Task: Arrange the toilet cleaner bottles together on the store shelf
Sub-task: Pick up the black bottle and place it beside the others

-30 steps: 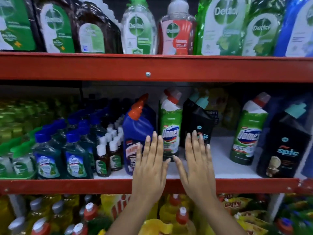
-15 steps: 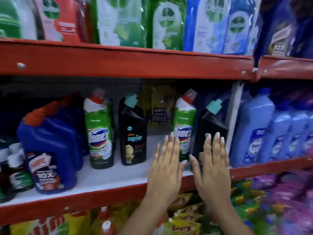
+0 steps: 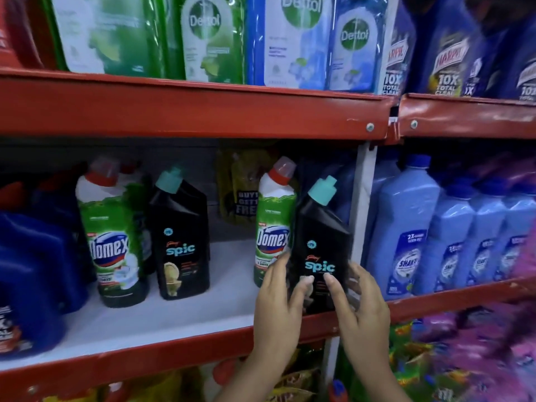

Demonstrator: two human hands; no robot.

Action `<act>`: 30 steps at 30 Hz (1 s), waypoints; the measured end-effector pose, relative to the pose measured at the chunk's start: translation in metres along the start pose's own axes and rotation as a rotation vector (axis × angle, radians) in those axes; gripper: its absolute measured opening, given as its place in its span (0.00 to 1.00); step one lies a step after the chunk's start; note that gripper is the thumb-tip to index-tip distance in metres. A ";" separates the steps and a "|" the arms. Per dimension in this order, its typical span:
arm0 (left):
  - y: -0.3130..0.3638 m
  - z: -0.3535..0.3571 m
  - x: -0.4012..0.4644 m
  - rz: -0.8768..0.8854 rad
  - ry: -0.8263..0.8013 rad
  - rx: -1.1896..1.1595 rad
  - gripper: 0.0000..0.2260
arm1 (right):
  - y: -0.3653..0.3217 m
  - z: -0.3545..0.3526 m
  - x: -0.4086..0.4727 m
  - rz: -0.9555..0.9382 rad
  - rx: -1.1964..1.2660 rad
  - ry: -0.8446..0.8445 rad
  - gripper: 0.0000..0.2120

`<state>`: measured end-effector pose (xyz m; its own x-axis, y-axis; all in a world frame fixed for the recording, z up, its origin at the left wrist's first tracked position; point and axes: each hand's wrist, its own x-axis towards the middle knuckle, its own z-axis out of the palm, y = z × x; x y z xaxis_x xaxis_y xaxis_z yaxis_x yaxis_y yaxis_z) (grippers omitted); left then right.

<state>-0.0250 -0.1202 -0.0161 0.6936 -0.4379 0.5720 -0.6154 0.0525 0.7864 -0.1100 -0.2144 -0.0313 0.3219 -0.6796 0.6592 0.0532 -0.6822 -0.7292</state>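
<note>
On the middle shelf point(image 3: 162, 320) stand four toilet cleaner bottles. At the right end a black Spic bottle point(image 3: 320, 239) with a teal cap is gripped from both sides by my left hand point(image 3: 280, 306) and my right hand point(image 3: 359, 309). Just behind it to the left stands a green Domex bottle point(image 3: 272, 227) with a red cap. Further left, a second black Spic bottle point(image 3: 181, 242) and a second green Domex bottle point(image 3: 113, 242) stand side by side.
Large blue cleaner jugs point(image 3: 32, 274) fill the shelf's left end. A white upright post point(image 3: 362, 216) bounds the shelf on the right, with pale blue bottles point(image 3: 406, 236) beyond it. Dettol refill pouches point(image 3: 208, 36) sit on the shelf above. A yellow pouch point(image 3: 243, 187) hangs at the back.
The view has swung right. Both hands, flat and open before, have moved up to the right-hand black Spic bottle and closed around its lower body.
</note>
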 end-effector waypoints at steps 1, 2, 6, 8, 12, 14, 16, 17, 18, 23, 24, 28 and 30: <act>0.001 0.000 0.001 -0.020 0.005 -0.048 0.22 | 0.001 -0.001 0.002 0.017 0.017 -0.007 0.19; 0.001 0.001 0.002 -0.036 0.009 -0.081 0.22 | 0.001 -0.001 0.003 0.030 0.032 -0.007 0.19; 0.003 -0.001 0.002 -0.049 0.043 -0.102 0.22 | -0.005 -0.001 0.003 0.050 0.100 0.002 0.16; 0.004 -0.005 0.001 -0.033 0.060 -0.107 0.22 | -0.010 0.001 0.002 0.047 0.128 -0.004 0.16; 0.006 -0.025 0.000 0.019 0.123 -0.081 0.21 | -0.022 0.012 0.001 0.030 0.157 -0.016 0.16; 0.008 -0.040 0.001 0.048 0.148 -0.057 0.21 | -0.033 0.020 -0.001 0.005 0.164 -0.037 0.18; 0.010 -0.056 0.002 0.067 0.171 -0.051 0.20 | -0.045 0.029 -0.004 -0.019 0.186 -0.054 0.17; 0.010 -0.065 0.001 0.072 0.185 -0.046 0.20 | -0.051 0.034 -0.006 -0.025 0.204 -0.060 0.16; 0.010 -0.074 0.000 0.079 0.199 -0.037 0.20 | -0.058 0.040 -0.009 -0.031 0.220 -0.066 0.15; -0.002 -0.121 -0.005 0.093 0.274 0.040 0.22 | -0.082 0.075 -0.026 -0.054 0.262 -0.120 0.14; -0.005 -0.129 -0.006 0.090 0.288 0.056 0.22 | -0.086 0.083 -0.029 -0.055 0.268 -0.137 0.13; -0.016 -0.157 -0.010 0.071 0.327 0.091 0.21 | -0.095 0.110 -0.040 -0.047 0.304 -0.198 0.12; -0.021 -0.166 -0.012 0.051 0.341 0.099 0.21 | -0.098 0.119 -0.044 -0.047 0.301 -0.215 0.13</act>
<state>0.0418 0.0331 -0.0008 0.7360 -0.1110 0.6678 -0.6740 -0.0275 0.7383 -0.0163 -0.0860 -0.0108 0.5018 -0.5551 0.6633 0.3383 -0.5798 -0.7412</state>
